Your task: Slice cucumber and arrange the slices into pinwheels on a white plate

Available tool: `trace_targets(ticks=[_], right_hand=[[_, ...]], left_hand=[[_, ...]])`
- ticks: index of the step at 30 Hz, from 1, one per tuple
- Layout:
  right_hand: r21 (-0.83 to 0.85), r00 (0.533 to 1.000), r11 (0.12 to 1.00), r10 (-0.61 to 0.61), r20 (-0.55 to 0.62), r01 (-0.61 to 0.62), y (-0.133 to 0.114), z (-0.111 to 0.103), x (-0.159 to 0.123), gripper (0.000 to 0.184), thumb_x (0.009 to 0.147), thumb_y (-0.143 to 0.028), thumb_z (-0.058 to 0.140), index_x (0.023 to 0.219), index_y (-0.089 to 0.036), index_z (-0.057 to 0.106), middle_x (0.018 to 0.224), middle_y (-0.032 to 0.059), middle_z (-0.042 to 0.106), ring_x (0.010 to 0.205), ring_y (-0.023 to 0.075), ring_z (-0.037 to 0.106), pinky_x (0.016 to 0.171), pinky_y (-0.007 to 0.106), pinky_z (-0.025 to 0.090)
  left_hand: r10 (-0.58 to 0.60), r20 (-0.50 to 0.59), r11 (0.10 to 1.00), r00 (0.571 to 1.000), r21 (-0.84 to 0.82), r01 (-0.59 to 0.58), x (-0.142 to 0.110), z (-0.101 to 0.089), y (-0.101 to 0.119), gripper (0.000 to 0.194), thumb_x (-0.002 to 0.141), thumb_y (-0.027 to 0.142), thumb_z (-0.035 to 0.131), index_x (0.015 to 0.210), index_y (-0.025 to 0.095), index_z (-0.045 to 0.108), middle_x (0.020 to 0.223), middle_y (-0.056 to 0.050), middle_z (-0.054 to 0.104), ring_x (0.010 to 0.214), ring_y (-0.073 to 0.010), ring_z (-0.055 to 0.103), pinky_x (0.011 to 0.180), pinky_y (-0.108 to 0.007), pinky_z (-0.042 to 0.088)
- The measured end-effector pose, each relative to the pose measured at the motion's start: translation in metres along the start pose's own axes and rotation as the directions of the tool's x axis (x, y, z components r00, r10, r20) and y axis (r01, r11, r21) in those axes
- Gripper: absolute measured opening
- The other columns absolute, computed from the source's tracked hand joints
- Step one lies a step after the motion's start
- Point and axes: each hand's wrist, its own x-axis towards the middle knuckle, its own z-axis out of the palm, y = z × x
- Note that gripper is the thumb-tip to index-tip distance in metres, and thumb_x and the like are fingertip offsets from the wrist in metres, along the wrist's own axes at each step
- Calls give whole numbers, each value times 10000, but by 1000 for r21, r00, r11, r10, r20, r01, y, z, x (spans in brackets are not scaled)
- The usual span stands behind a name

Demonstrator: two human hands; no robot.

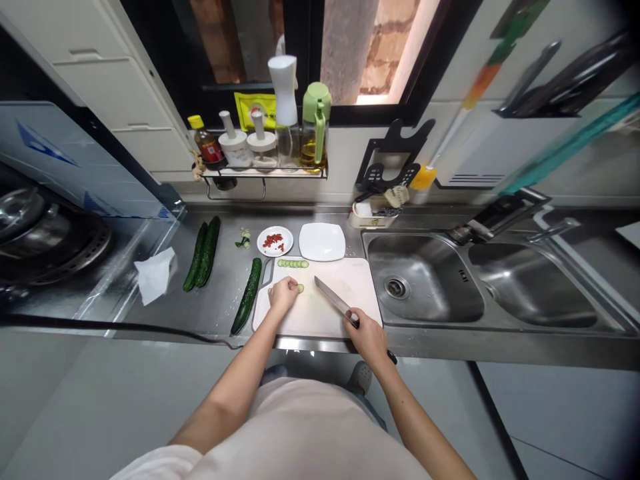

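On the white cutting board [345,300], my left hand [283,294] is closed at its fingertips on a cucumber slice [301,288]. My right hand [367,333] grips the dark handle of a kitchen knife [331,296], whose blade lies slantwise over the board, pointing up and left, apart from the slice. A row of cucumber slices [293,264] lies along the board's far left edge. Left of the board rests a whole cucumber [247,297]. Beyond the board stand a white square plate [322,241] and a small round plate [263,250] with chopped red pieces [273,240].
Two cucumbers [202,253] and a white paper towel [155,275] lie farther left, with cucumber scraps [243,238] behind. A double sink [425,280] adjoins the board's right side. Above the counter, a wall rack [260,175] holds bottles and jars. A stove pot [30,220] stands far left.
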Motion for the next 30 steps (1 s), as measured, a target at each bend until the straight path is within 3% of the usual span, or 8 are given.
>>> trace_targets(ticks=[7, 12, 19, 30], right_hand=[[7, 999, 1000, -20, 29, 20, -2, 0, 0, 228, 889, -372, 487, 1032, -274, 636, 857, 7, 696, 818, 174, 620, 607, 238, 287], [-73, 997, 997, -18, 74, 23, -5, -7, -2, 314, 935, -378, 424, 1172, -267, 598, 949, 46, 711, 880, 191, 638, 644, 252, 313], [-262, 975, 954, -93, 201, 145, -14, -18, -7, 322, 974, -364, 321, 1036, -217, 601, 917, 80, 701, 857, 208, 652, 652, 262, 333], [-311, 941, 921, -132, 312, 233, -34, -13, 0, 287, 964, -301, 325, 1046, -195, 580, 955, 116, 689, 912, 230, 654, 707, 295, 388]], left_hand=[[39, -34, 996, 999, 86, -36, -2, 3, -1, 130, 798, 350, 599, 883, 277, 665, 872, 8, 716, 905, -195, 629, 830, -315, 376], [13, -39, 998, 999, 60, -10, 0, 1, -8, 178, 802, 377, 597, 936, 280, 663, 898, 9, 717, 904, -186, 628, 797, -290, 387], [6, -69, 998, 998, 68, -1, 3, 1, -13, 171, 796, 346, 601, 943, 287, 666, 911, 17, 717, 915, -184, 627, 786, -280, 392], [-7, -71, 999, 997, 47, 11, 6, 2, -14, 154, 785, 350, 604, 916, 295, 662, 907, 28, 720, 925, -187, 631, 795, -291, 389]])
